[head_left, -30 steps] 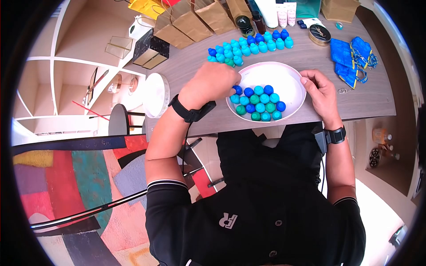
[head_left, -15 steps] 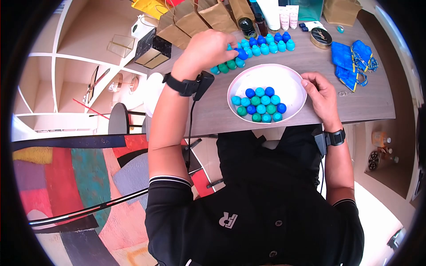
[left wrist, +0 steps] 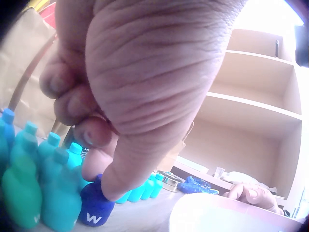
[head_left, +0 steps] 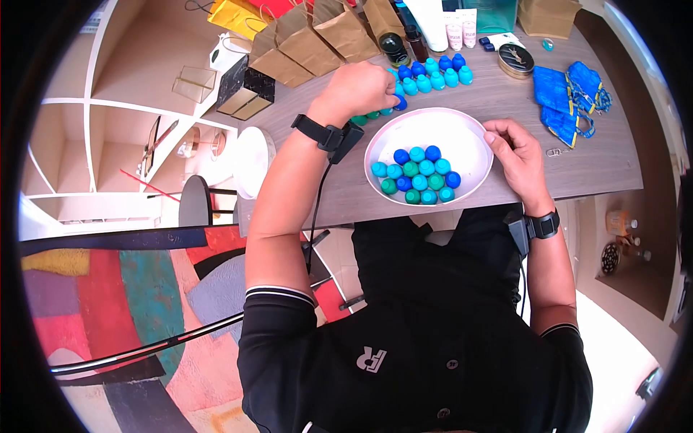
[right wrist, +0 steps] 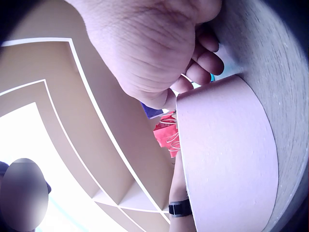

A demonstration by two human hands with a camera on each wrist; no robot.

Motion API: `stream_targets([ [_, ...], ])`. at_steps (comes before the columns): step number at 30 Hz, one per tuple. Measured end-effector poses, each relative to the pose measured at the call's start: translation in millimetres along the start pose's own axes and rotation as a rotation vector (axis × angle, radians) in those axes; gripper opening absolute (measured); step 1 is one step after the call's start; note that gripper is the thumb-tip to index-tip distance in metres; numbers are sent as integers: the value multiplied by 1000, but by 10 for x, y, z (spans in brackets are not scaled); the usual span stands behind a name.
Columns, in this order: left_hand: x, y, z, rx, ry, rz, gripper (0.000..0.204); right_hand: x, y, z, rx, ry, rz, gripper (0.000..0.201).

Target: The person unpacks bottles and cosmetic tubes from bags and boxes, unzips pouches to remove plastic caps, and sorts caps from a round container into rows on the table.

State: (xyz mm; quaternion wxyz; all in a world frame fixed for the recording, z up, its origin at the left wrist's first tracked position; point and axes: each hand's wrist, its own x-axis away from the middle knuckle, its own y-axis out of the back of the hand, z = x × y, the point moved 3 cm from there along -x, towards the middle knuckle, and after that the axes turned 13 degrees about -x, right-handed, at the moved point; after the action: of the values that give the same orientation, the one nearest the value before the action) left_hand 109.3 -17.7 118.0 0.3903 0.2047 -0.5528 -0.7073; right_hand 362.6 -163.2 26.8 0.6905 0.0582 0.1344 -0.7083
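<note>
My left hand (head_left: 361, 90) pinches the cap of a dark blue little bottle (left wrist: 96, 208) between thumb and forefinger. This bottle, marked with a white W, stands upright at table height beside turquoise bottles (left wrist: 60, 203) and a green one (left wrist: 21, 193). The hand hides part of the grouped bottles in the head view. My right hand (head_left: 516, 155) holds the right rim of a shallow pale pink bowl (head_left: 469, 177), thumb at the edge. Inside the bowl, several blue, turquoise and green bottles (head_left: 426, 167) sit together toward the near left.
Behind the bottle rows stand brown paper bags (head_left: 310, 43), a dark jar (head_left: 394, 49) and white tubes (head_left: 426, 22). A round compact (head_left: 516, 60) and blue pouches (head_left: 559, 108) lie to the right. A white round dish (head_left: 253, 162) is near the left table edge.
My left hand has carried the dark blue bottle from the bowl's left edge up over the bottle group, then down at the near side of it. The right hand stays on the rim.
</note>
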Motion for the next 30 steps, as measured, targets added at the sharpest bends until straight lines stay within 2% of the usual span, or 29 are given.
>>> stream_targets([
  [9,191,136,-6,-4,10,-90,21,0,11,-8,4,-16,13,23],
  [11,357,259,-72,124,-75,-176,19,2,9,-10,-1,-23,11,23],
  [12,437,274,-113,127,-75,-174,19,3,6,-11,-7,-24,11,23],
  [14,605,300,-243,252,-253,-155,22,6,6,-25,-19,-31,9,23],
  [15,665,310,-287,254,-250,-153,22,9,3,-34,-31,-33,7,23],
  [17,733,282,-389,254,-289,-8,24,8,1,-47,-34,-28,9,23],
  [25,713,87,-400,200,-310,-46,22,10,4,-30,-19,-16,-1,21],
  [28,713,198,-315,300,-352,-108,21,3,1,-16,-7,-14,9,20],
  [30,667,382,-213,296,-273,-282,20,7,-2,-16,6,-15,-1,20],
])
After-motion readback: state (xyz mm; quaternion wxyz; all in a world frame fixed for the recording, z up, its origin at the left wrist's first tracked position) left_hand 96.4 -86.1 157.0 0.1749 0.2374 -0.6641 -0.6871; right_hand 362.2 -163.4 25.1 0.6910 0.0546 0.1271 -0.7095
